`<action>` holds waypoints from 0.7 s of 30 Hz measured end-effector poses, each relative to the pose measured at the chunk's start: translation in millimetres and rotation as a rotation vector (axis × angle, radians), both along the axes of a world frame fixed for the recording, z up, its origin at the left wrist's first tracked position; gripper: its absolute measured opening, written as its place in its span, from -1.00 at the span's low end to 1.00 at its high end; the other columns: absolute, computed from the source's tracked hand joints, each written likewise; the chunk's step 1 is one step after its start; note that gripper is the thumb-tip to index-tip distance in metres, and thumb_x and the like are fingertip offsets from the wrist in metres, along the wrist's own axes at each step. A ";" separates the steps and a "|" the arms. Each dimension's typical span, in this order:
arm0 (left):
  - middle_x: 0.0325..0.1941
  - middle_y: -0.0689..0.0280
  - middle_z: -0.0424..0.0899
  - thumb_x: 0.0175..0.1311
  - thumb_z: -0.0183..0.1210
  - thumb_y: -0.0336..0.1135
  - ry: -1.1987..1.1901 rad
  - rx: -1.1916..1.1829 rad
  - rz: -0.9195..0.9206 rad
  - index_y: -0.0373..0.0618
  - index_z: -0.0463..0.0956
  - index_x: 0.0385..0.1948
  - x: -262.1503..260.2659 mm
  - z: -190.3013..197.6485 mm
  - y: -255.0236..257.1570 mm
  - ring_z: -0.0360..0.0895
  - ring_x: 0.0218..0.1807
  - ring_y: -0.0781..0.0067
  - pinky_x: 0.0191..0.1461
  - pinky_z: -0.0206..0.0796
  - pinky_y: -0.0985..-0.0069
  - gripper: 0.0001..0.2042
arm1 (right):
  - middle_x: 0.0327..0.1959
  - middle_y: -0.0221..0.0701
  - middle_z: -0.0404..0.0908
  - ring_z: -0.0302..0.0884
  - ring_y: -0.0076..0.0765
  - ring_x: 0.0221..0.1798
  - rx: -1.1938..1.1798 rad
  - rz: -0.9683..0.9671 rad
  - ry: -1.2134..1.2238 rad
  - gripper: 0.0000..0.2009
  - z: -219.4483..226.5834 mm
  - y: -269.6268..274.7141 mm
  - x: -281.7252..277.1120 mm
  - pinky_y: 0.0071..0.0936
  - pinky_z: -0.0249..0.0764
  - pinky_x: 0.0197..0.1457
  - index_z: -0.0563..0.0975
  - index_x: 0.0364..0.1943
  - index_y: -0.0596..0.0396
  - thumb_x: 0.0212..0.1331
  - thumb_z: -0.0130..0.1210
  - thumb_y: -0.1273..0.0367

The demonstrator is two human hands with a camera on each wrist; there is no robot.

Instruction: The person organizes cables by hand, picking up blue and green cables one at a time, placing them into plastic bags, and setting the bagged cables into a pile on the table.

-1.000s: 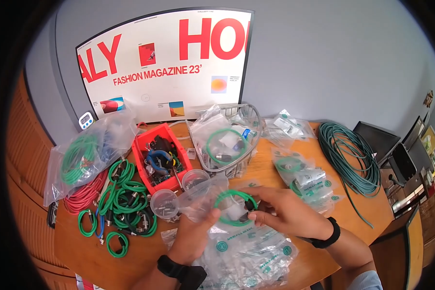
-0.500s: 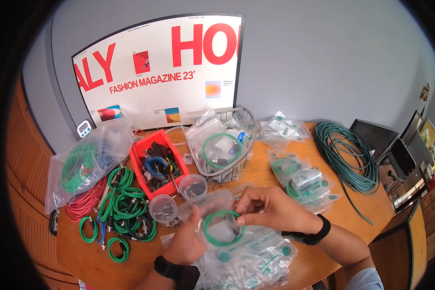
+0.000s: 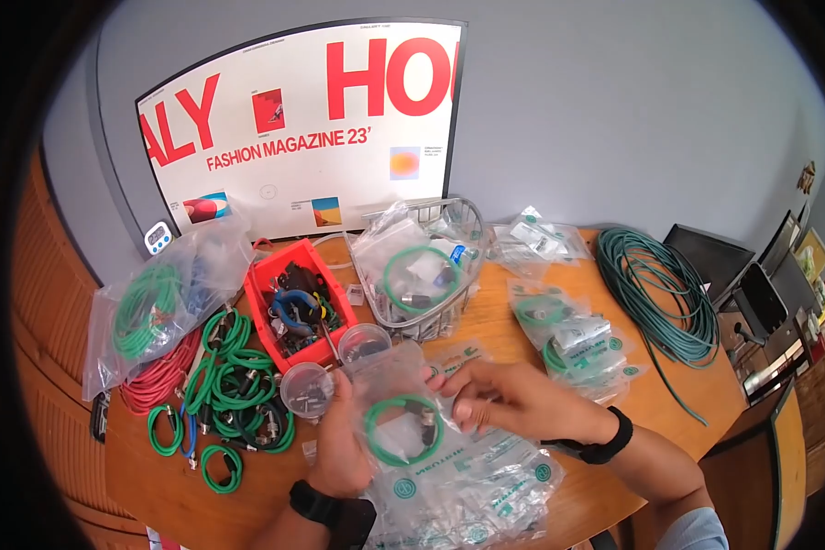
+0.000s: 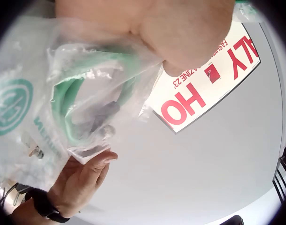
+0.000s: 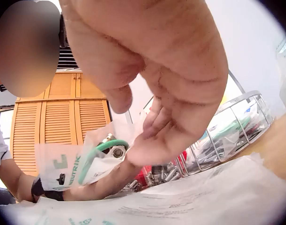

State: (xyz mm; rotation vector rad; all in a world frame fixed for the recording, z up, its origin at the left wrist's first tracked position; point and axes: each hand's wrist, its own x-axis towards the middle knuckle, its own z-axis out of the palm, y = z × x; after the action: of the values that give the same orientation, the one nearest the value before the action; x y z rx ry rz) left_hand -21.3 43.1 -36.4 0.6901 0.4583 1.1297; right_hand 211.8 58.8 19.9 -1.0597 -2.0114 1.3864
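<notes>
A coiled green cable with a dark, metal-tipped connector lies inside a clear plastic bag with green print. My left hand grips this bag from its left side, thumb in front and fingers partly hidden behind the plastic. Close by the bag's right edge is my right hand, its fingers loosely bent. In the right wrist view a gap shows between the right thumb and fingers, with nothing pinched there. Beneath both hands, more printed clear bags lie spread on the table.
Loose green cable coils lie at the left, near a red bin of tools and parts. Two clear cups stand beside it. Behind is a wire basket. Bagged cables and a large dark-green cable coil occupy the right.
My right hand has let go of the green cable coil, which now sits deeper in the bag. The left hand has shifted slightly left with the bag.
</notes>
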 end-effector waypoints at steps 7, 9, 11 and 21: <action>0.39 -0.07 0.39 0.49 -0.30 0.31 0.009 0.028 -0.035 -0.31 0.22 0.37 -3.5 -3.6 -0.3 0.37 0.41 -0.02 0.43 0.25 -0.03 -0.22 | -0.35 -0.16 0.61 0.63 -0.20 -0.33 0.101 0.100 -0.185 -0.44 3.4 -14.1 -15.6 -0.37 0.48 -0.26 0.34 0.31 0.19 0.31 0.23 0.27; 0.33 0.02 0.47 0.54 -0.16 0.15 -0.022 -0.080 0.021 -0.28 0.24 0.35 -1.0 -10.8 -2.4 0.44 0.35 0.07 0.40 0.33 0.11 -0.35 | -0.36 -0.27 0.65 0.60 -0.36 -0.36 0.176 -0.022 -0.120 -0.43 4.8 -12.9 -13.7 -0.45 0.48 -0.26 0.36 0.31 0.18 0.24 0.30 0.37; 0.31 0.08 0.49 0.55 -0.10 0.04 -0.009 -0.091 -0.003 -0.25 0.26 0.34 2.2 -9.0 -2.8 0.45 0.35 0.12 0.39 0.35 0.14 -0.44 | -0.40 -0.30 0.64 0.60 -0.36 -0.38 0.293 -0.035 -0.077 -0.41 12.6 -12.1 -7.9 -0.46 0.47 -0.27 0.37 0.31 0.16 0.20 0.33 0.40; 0.12 0.21 0.62 0.56 -0.01 -0.31 0.125 0.043 -0.080 -0.23 0.48 0.11 -6.3 -22.2 0.8 0.56 0.15 0.39 0.26 0.41 0.35 -0.74 | -0.42 -0.35 0.66 0.64 -0.39 -0.39 0.403 -0.035 -0.270 -0.40 27.3 2.5 -2.3 -0.46 0.49 -0.29 0.33 0.32 0.14 0.22 0.33 0.36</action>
State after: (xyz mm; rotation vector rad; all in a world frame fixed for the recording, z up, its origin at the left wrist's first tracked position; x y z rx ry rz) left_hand -27.5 43.9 -58.6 0.8124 0.5088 1.0271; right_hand 209.5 61.3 47.3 -1.1301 -2.3213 0.7991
